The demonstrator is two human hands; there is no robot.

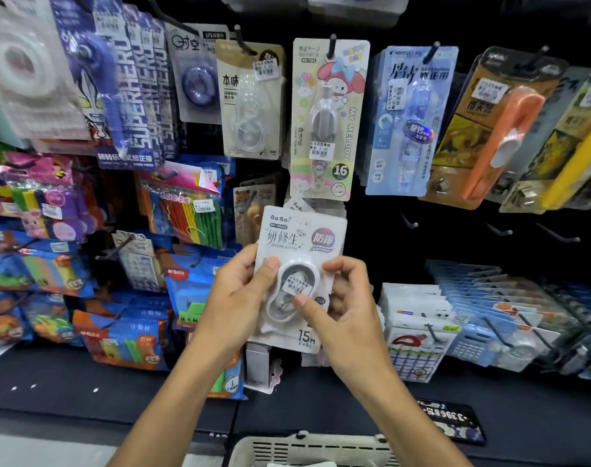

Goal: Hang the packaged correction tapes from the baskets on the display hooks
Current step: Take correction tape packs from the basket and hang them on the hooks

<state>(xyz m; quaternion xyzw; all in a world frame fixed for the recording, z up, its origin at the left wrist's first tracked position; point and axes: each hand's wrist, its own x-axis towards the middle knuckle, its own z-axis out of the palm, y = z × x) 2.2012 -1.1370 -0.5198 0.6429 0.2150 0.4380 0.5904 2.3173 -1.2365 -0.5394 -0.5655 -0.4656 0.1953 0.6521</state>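
Head: both hands (240,294) grip upright pack (301,244).

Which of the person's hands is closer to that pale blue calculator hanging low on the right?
Right. The right hand, gripping the white BoBo correction tape pack, sits just left of the pale blue calculator; the left hand holds the pack's far side, farther away.

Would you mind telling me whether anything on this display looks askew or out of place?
Nothing looks damaged or spilled. The BoBo pack is held in both hands, left hand and right hand, in front of the rack. Several hanging packs tilt, such as the orange pack, and three hooks right of it are bare.
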